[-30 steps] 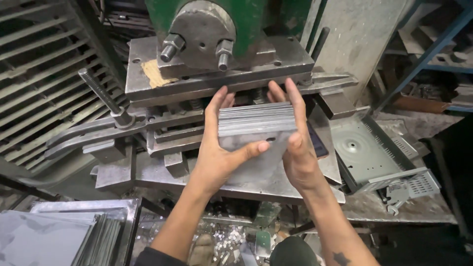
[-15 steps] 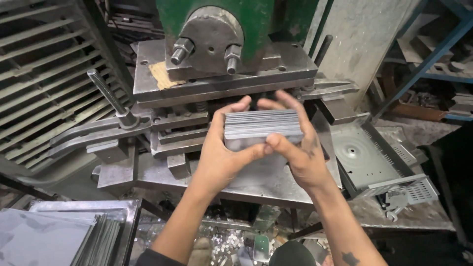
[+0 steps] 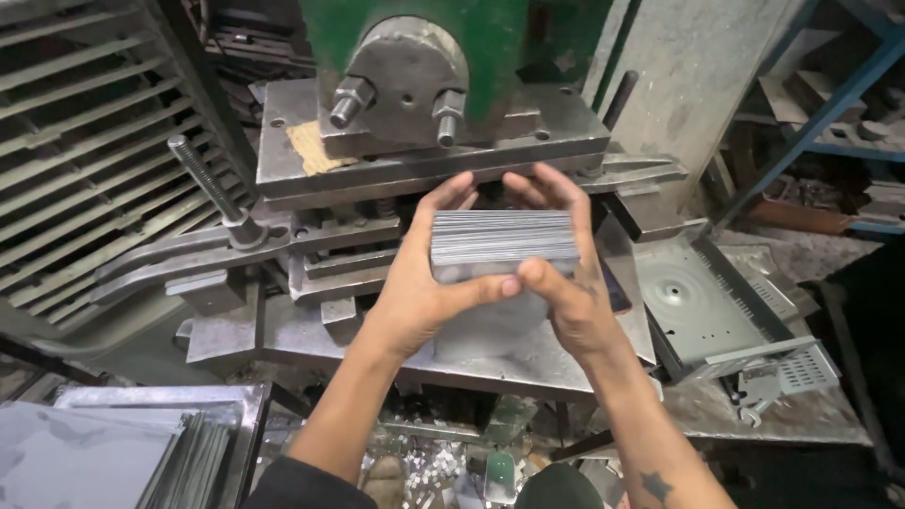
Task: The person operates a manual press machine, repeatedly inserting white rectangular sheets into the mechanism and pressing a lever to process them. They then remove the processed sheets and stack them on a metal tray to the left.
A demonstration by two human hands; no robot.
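Both hands hold one stack of thin metal plates (image 3: 504, 238) in the air, in front of the press die and above the press bed (image 3: 283, 330). The plates stand on edge, packed face to face, so that their upper edges form a ribbed grey band.

The left hand (image 3: 424, 283) is closed on the left end of the stack: fingers reach up behind it and the thumb runs underneath along the near side. The right hand (image 3: 566, 283) is closed on the right end: fingers curl over the far upper corner and the thumb presses the near lower edge, where its tip meets the left thumb.

Above the stack, the grey ram block (image 3: 405, 66) of a green press (image 3: 528, 33) carries two hex bolts (image 3: 351, 99). A threaded rod (image 3: 203, 184) rises at a slant from the clamp arm at the left edge of the bed. A perforated sheet-metal housing (image 3: 702, 311) lies off the right edge of the bed. A tray of flat metal sheets (image 3: 104, 452) sits at the lower left. Small metal offcuts (image 3: 429, 467) lie below the front edge of the bed.
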